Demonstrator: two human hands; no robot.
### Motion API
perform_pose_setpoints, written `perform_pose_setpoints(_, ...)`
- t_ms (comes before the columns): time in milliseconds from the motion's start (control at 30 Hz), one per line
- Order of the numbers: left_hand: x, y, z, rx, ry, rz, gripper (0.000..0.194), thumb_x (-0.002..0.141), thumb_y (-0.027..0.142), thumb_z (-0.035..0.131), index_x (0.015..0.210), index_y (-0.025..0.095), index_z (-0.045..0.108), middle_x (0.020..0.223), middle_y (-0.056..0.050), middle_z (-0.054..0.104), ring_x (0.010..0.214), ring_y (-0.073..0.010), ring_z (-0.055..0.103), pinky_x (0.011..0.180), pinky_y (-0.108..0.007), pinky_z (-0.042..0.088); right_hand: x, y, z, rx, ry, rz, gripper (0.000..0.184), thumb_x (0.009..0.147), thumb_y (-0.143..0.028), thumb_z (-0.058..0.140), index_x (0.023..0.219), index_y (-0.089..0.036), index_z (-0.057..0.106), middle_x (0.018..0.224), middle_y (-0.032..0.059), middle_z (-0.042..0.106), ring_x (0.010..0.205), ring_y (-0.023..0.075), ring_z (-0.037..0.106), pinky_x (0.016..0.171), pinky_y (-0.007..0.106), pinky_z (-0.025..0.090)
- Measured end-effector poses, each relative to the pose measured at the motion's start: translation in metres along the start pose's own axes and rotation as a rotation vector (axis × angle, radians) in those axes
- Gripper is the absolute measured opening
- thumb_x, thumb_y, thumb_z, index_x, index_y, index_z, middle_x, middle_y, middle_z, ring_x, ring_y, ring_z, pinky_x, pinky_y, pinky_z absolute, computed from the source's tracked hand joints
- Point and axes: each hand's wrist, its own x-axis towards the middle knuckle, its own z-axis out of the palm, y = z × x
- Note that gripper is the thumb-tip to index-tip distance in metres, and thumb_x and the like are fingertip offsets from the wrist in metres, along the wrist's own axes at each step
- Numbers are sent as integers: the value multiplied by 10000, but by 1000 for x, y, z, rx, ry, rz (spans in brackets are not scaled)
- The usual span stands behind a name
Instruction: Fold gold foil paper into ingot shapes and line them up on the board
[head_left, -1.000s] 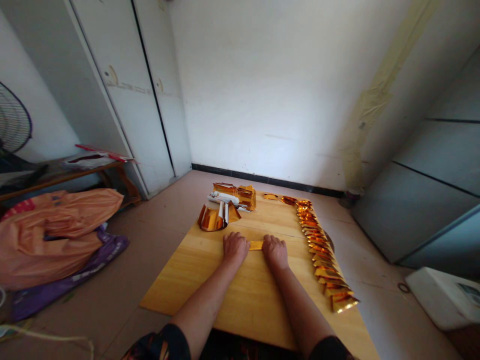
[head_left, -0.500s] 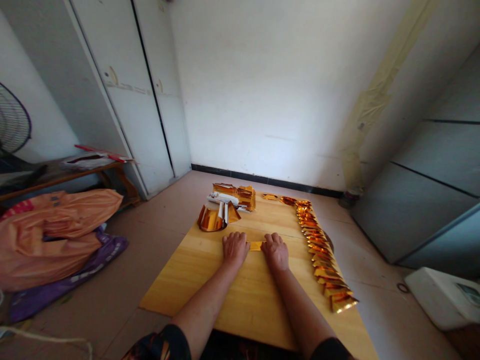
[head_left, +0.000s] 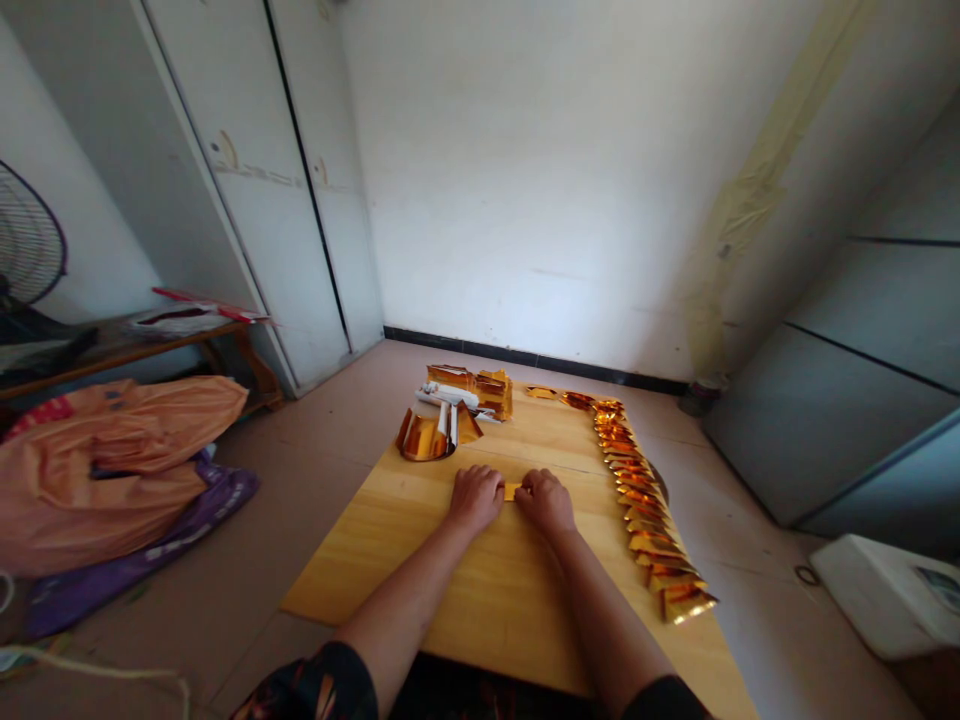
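Between my two hands, a small strip of gold foil paper (head_left: 511,492) lies low over the wooden board (head_left: 487,590). My left hand (head_left: 478,497) closes its fingers on the strip's left end, and my right hand (head_left: 548,500) does the same at the right end. Only a short middle piece of the foil shows; the rest is under my fingers. Along the board's right side runs a row of folded gold foil pieces (head_left: 641,500). Loose gold foil sheets (head_left: 427,437) with white backs lie at the far left, and a stack of more foil (head_left: 491,390) sits behind them.
On the floor to the left are an orange bag (head_left: 112,470) and a purple bag (head_left: 150,560). A low wooden bench (head_left: 255,365) stands by the grey cabinet (head_left: 300,250). At the right are a white box (head_left: 877,590) and a grey refrigerator-like unit (head_left: 847,400).
Both hands have come closer together, so less of the foil strip shows between them. The row and the loose sheets have stayed in place.
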Motion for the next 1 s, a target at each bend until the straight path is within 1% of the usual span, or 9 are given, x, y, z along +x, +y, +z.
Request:
perform_pose_setpoints(100,-2,-2,-1,-46,-11,-29,96,835,255,541,889,231,617,936,-26,647,961,-210,549,798,-350,330,-2,-5,-4,16,-24,42,181,768,-384,611,814,-209,618,893,39,625,859,177,568,674,253,326)
perform_pose_setpoints(167,-3,-2,-2,-68,-17,-54,95,821,258,553,893,238,612,936,-15,646,960,-211,550,803,-357,323,-3,-8,-8,11,-44,64,227,738,-418,641,821,-208,612,913,47,622,874,187,566,687,265,331)
perform_pose_setpoints(300,-4,-2,-3,-91,-15,-65,102,814,253,555,899,236,610,942,-17,642,960,-206,545,821,-367,312,-3,-12,-12,4,-75,104,250,714,-417,664,845,-210,610,942,57,618,900,204,567,709,288,342)
perform_pose_setpoints(433,-5,-3,-2,-110,-12,-67,130,789,262,588,915,241,611,942,-13,640,959,-201,536,840,-370,308,-2,-13,-10,-2,-79,113,242,704,-401,672,842,-211,611,953,60,613,909,209,564,715,292,343)
perform_pose_setpoints(600,-6,-5,-2,-127,-26,-79,144,782,251,592,922,247,626,955,-17,643,968,-200,532,860,-369,309,3,-3,-4,50,-99,103,190,690,-314,668,847,-217,624,931,41,619,860,182,564,677,261,337)
perform_pose_setpoints(733,-7,-8,-3,-130,-48,-63,179,808,215,561,955,269,648,999,-17,643,1004,-192,525,878,-354,313,8,10,1,136,-115,66,151,686,-203,639,836,-213,652,904,27,636,807,148,571,652,226,347)
perform_pose_setpoints(900,-7,-16,-2,-160,-58,-34,243,823,170,536,976,301,671,997,-11,639,1026,-185,521,892,-346,323,15,25,6,239,-119,20,236,661,-63,577,806,-213,687,863,18,670,790,135,598,661,200,388)
perform_pose_setpoints(1000,-8,-20,-1,-172,-52,-13,299,812,127,519,1001,304,668,992,-11,637,1019,-183,522,892,-348,330,17,32,7,274,-125,1,270,677,-25,526,774,-206,700,834,16,684,794,136,613,688,197,411)
